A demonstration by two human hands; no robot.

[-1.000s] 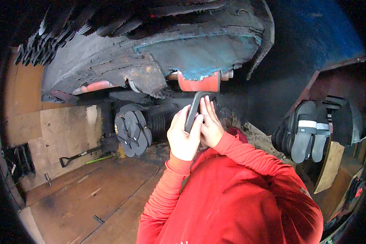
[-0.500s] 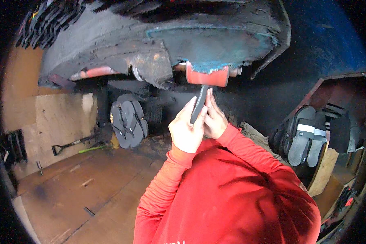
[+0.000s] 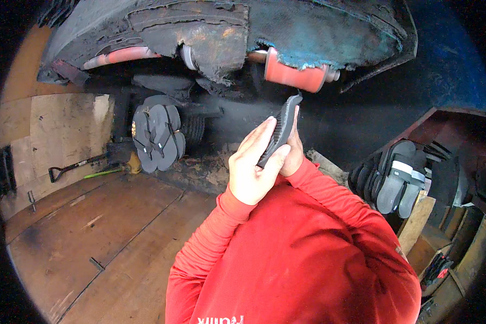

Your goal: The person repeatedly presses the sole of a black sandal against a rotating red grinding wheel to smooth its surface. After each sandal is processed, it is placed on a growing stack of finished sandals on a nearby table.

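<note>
Between my hands is a black sandal sole (image 3: pixel 279 132), held on edge and tilted, with a ridged side showing. My left hand (image 3: pixel 251 170) is closed on it from the left, thumb along its lower end. Behind the sole my right hand (image 3: pixel 294 152) grips it from the right, its fingers partly hidden. The sole's upper tip is just below a red sanding roller (image 3: pixel 291 76) under a worn dark cover (image 3: pixel 318 40). I cannot tell whether tip and roller touch.
Grey flip-flops (image 3: pixel 159 137) hang in a bunch at left, near a handled tool (image 3: pixel 75 166) by a board wall (image 3: pixel 54 135). Strapped slides (image 3: pixel 397 181) are stacked at right beside a wooden plank (image 3: pixel 417 218). Another red roller (image 3: pixel 125 54) shows at upper left.
The sole is turned to show more of its ridged side, and its tip has moved right along the roller. My hands are still on it. The whole view has shifted somewhat.
</note>
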